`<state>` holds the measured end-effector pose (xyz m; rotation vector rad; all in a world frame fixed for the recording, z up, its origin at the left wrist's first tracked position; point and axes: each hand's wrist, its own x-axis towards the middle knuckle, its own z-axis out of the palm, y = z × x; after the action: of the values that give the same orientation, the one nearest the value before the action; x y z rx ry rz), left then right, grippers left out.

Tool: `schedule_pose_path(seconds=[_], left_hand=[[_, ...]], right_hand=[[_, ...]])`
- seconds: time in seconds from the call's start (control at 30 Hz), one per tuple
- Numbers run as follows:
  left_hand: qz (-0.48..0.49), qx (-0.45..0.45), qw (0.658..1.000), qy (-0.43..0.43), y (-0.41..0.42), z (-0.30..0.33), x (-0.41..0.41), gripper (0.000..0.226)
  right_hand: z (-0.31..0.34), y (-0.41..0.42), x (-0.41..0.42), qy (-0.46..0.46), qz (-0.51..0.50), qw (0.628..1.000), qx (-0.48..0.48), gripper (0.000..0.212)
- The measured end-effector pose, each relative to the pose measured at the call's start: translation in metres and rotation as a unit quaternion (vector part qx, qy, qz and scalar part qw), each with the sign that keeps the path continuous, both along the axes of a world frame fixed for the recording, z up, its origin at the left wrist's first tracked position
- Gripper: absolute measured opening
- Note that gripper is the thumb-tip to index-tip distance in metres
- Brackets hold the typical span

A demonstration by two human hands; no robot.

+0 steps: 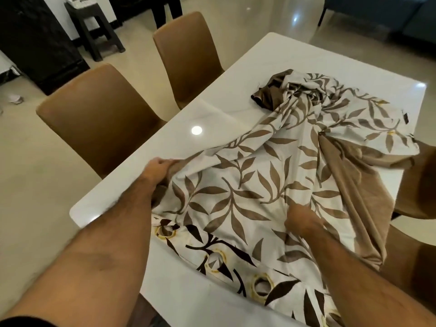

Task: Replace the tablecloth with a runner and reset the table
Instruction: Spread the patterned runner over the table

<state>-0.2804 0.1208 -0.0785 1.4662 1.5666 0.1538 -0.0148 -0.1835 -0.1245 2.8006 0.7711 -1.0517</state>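
My left hand (158, 167) is clenched on the cloth (254, 185) near the surface's (132, 185) left edge. My right hand (300, 218) pinches a fold mid-cloth. The cloth lies rumpled, its length running from the near edge toward the far right corner, both arms outstretched.

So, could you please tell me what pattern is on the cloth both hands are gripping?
Brown leaves on white, seen in the head view: cloth, left hand, right hand.
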Motion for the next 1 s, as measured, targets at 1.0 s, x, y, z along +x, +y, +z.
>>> schedule_pose_path(seconds=[1.0], left_hand=[[-0.386,0.269,0.86,0.196,-0.174,-0.03,0.103,0.079]], right_hand=[[0.037,-0.023,0.007,-0.066,-0.035,0.995,0.061,0.066]])
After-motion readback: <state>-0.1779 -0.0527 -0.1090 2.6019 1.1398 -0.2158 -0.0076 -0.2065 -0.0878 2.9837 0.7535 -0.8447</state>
